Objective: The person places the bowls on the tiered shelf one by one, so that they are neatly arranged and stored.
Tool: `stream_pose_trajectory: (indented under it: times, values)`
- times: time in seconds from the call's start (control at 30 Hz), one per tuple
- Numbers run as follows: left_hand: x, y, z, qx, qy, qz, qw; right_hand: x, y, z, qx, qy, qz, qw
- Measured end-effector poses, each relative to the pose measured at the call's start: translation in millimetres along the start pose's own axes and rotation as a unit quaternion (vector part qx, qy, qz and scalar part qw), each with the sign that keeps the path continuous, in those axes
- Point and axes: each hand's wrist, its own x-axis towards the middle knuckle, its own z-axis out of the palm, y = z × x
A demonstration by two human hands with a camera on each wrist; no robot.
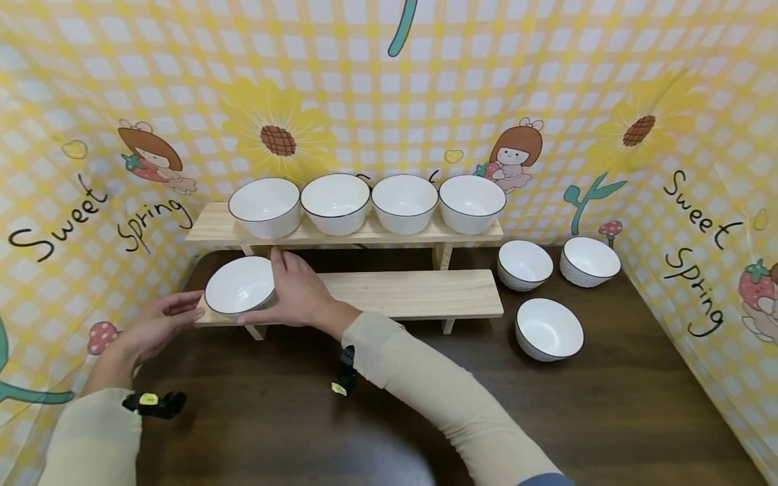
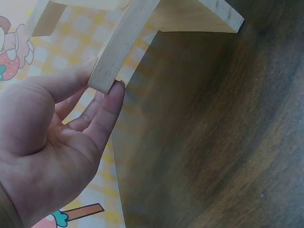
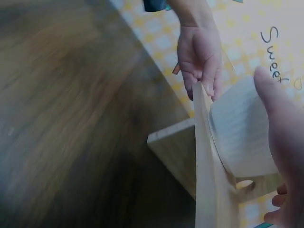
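Note:
At the left end of a two-tier wooden shelf's lower board, my right hand grips a white bowl with a thin dark rim. Thumb and fingers lie on opposite sides of it, and the bowl stands upright. The right wrist view shows its white outer wall against the board. With thumb and fingertips, my left hand pinches the end of that same board. Four similar bowls would exceed a count; several white bowls stand in a row on the upper board.
Three more white bowls stand on the dark table right of the shelf: two at the back, a left one and a right one, and one nearer. A yellow checked cloth hangs behind and at both sides.

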Motion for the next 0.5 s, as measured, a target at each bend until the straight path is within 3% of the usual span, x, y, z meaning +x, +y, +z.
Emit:
stream_pose_trajectory:
  times: [0.27, 0.5]
  values:
    - [-1.9, -0.5, -1.0, -0.005, 0.003, 0.009, 0.9999, -21, 11, -13, -0.077, -0.03, -0.061, 0.995]
    - [-0.6, -0.3, -0.9, -0.008, 0.001, 0.01, 0.9999, -43, 24, -25, -0.112, -0.053, -0.084, 0.989]
